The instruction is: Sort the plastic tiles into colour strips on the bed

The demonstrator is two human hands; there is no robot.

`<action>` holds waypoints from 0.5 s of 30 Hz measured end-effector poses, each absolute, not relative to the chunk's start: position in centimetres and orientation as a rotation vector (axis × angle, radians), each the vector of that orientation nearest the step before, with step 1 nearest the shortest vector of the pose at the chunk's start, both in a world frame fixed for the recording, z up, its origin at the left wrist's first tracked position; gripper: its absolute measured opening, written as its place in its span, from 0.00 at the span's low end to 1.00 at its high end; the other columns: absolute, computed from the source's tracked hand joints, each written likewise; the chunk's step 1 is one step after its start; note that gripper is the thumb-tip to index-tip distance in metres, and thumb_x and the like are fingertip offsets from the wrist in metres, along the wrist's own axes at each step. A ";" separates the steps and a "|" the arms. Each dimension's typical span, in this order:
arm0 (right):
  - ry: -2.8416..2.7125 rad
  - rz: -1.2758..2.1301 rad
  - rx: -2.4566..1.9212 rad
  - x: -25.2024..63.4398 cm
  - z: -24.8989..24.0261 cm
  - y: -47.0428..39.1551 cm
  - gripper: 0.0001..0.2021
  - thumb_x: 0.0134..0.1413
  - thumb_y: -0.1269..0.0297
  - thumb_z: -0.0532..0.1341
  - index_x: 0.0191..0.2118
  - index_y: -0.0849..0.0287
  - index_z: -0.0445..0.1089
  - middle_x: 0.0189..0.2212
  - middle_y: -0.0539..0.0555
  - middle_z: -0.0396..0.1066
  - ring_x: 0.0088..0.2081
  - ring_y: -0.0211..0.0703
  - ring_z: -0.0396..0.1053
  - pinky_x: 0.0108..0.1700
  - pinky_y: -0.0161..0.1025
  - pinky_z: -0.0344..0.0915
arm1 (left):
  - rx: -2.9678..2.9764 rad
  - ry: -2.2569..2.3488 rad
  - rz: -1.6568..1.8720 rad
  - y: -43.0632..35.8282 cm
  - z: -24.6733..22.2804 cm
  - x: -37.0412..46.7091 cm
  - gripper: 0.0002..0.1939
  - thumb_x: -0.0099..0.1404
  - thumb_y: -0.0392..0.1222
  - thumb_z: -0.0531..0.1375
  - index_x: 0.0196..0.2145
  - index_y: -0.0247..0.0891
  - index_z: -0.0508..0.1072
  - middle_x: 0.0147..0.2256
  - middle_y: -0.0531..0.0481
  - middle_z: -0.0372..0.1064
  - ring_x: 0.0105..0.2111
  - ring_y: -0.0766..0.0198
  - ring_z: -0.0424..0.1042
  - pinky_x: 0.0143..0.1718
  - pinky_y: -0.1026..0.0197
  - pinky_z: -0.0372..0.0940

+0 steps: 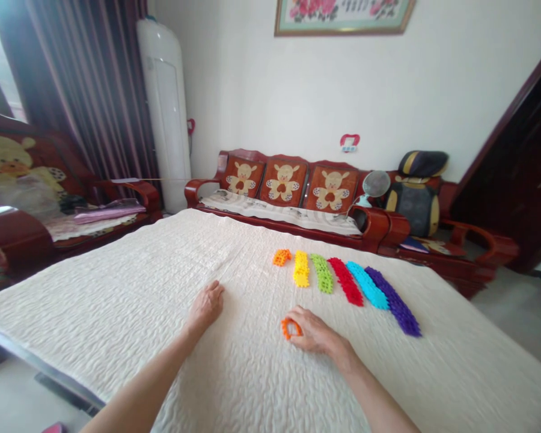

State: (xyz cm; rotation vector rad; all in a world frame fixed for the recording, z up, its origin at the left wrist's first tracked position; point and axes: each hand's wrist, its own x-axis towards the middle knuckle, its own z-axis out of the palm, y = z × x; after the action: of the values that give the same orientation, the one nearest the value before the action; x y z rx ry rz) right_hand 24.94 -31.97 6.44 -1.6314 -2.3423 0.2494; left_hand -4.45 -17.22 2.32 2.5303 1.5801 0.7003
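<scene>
My right hand (313,331) is closed round an orange toothed plastic piece (285,328), ring-like in outline, with thumb and fingers on either side of it just over the cloth. My left hand (207,304) lies on the cloth with its fingers loosely extended and nothing visible in them. Beyond my right hand, toothed plastic pieces lie in rows by colour: a short orange group (282,257), then yellow (301,269), green (321,273), red (345,281), blue (367,285) and purple (393,300) rows. The purple row reaches nearest to me on the right.
A cream quilted cloth (130,288) covers the table. Behind it stands a wooden sofa (279,219) with bear cushions, and a small fan (375,184) near its right arm. A wooden armchair (130,189) is at left, beside a tall white cabinet-like unit (166,108).
</scene>
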 end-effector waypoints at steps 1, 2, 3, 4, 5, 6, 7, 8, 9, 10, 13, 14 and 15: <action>-2.336 0.220 -1.632 24.9 6.6 -31.2 0.14 0.42 0.69 0.61 0.39 0.57 0.68 0.38 0.52 0.68 0.39 0.42 0.65 0.42 0.37 0.60 | 2.531 1.581 0.706 -17.1 2.2 -4.5 0.13 0.61 0.31 0.48 0.36 0.37 0.71 0.42 0.45 0.66 0.43 0.62 0.66 0.46 0.61 0.58; -2.316 0.170 -1.627 24.9 6.6 -30.3 0.15 0.42 0.66 0.62 0.41 0.56 0.68 0.38 0.52 0.68 0.41 0.43 0.65 0.43 0.38 0.59 | 2.531 1.580 0.710 -17.0 2.1 -4.5 0.13 0.61 0.31 0.48 0.36 0.37 0.71 0.42 0.45 0.66 0.43 0.62 0.66 0.47 0.61 0.58; -2.279 0.099 -1.625 24.7 6.6 -29.1 0.16 0.43 0.65 0.62 0.42 0.56 0.68 0.40 0.52 0.68 0.42 0.44 0.64 0.45 0.39 0.59 | 2.528 1.579 0.713 -17.0 2.0 -4.5 0.12 0.61 0.31 0.48 0.35 0.37 0.71 0.41 0.45 0.66 0.43 0.62 0.66 0.47 0.61 0.58; -2.221 0.006 -1.634 24.6 6.5 -27.8 0.18 0.44 0.63 0.62 0.45 0.55 0.67 0.41 0.52 0.68 0.44 0.44 0.64 0.47 0.39 0.58 | 2.526 1.575 0.716 -16.9 1.9 -4.5 0.12 0.62 0.31 0.48 0.35 0.37 0.71 0.41 0.45 0.66 0.43 0.62 0.66 0.47 0.61 0.58; -2.146 -0.094 -1.655 24.4 6.4 -26.3 0.18 0.46 0.63 0.62 0.46 0.55 0.66 0.43 0.53 0.67 0.45 0.44 0.63 0.48 0.39 0.57 | 2.524 1.572 0.720 -16.8 1.9 -4.5 0.12 0.62 0.32 0.48 0.35 0.37 0.71 0.40 0.45 0.66 0.43 0.62 0.66 0.46 0.61 0.58; -2.067 -0.186 -1.687 24.2 6.2 -24.8 0.19 0.47 0.63 0.61 0.47 0.55 0.65 0.44 0.53 0.67 0.46 0.44 0.63 0.48 0.39 0.56 | 2.521 1.570 0.722 -16.8 1.8 -4.5 0.12 0.62 0.32 0.48 0.35 0.37 0.71 0.41 0.45 0.66 0.43 0.61 0.66 0.46 0.61 0.58; -1.994 -0.258 -1.725 24.1 5.9 -23.2 0.19 0.48 0.63 0.61 0.48 0.56 0.65 0.44 0.54 0.67 0.46 0.44 0.63 0.49 0.39 0.56 | 2.516 1.573 0.723 -16.7 1.8 -4.5 0.12 0.62 0.32 0.48 0.35 0.37 0.71 0.41 0.45 0.66 0.43 0.61 0.66 0.47 0.61 0.58; -1.936 -0.309 -1.759 24.1 5.6 -21.7 0.19 0.48 0.63 0.61 0.48 0.56 0.65 0.44 0.55 0.67 0.46 0.45 0.63 0.48 0.40 0.56 | 2.510 1.579 0.718 -16.7 1.7 -4.5 0.13 0.62 0.32 0.48 0.35 0.37 0.71 0.42 0.45 0.66 0.44 0.61 0.66 0.47 0.60 0.58; -1.894 -0.342 -1.787 24.1 5.3 -20.2 0.19 0.48 0.64 0.60 0.48 0.57 0.65 0.44 0.55 0.67 0.46 0.46 0.63 0.48 0.41 0.56 | 2.503 1.588 0.709 -16.7 1.7 -4.5 0.13 0.62 0.32 0.47 0.36 0.37 0.71 0.44 0.44 0.66 0.45 0.61 0.65 0.48 0.60 0.57; -1.864 -0.363 -1.806 24.3 5.0 -18.8 0.19 0.48 0.64 0.60 0.48 0.58 0.65 0.44 0.56 0.67 0.46 0.48 0.63 0.48 0.42 0.56 | 2.494 1.598 0.700 -16.7 1.6 -4.5 0.13 0.63 0.32 0.47 0.36 0.37 0.71 0.45 0.44 0.65 0.46 0.60 0.65 0.49 0.60 0.57; -1.801 -0.415 -1.831 25.1 4.2 -15.7 0.17 0.48 0.66 0.60 0.47 0.59 0.66 0.44 0.58 0.68 0.47 0.50 0.62 0.47 0.45 0.55 | 2.479 1.614 0.676 -16.6 1.4 -4.4 0.14 0.62 0.32 0.47 0.37 0.37 0.71 0.47 0.44 0.65 0.48 0.60 0.64 0.49 0.59 0.57; -1.784 -0.433 -1.832 25.4 4.1 -15.0 0.17 0.48 0.67 0.59 0.47 0.59 0.66 0.44 0.58 0.67 0.48 0.51 0.62 0.48 0.46 0.54 | 2.478 1.614 0.675 -16.5 1.4 -4.4 0.14 0.62 0.32 0.47 0.37 0.37 0.71 0.46 0.44 0.65 0.48 0.60 0.64 0.49 0.59 0.57; -1.767 -0.451 -1.829 25.8 4.0 -14.5 0.17 0.49 0.67 0.59 0.47 0.59 0.66 0.46 0.59 0.67 0.49 0.51 0.61 0.49 0.47 0.53 | 2.479 1.615 0.679 -16.5 1.4 -4.4 0.14 0.62 0.32 0.47 0.36 0.37 0.71 0.46 0.44 0.65 0.48 0.60 0.64 0.49 0.59 0.57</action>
State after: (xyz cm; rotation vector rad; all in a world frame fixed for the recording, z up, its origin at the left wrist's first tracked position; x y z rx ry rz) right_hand 25.77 -14.48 3.98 -1.8288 -1.7671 -0.4510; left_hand -4.41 -16.53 1.35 2.4791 1.6147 0.6794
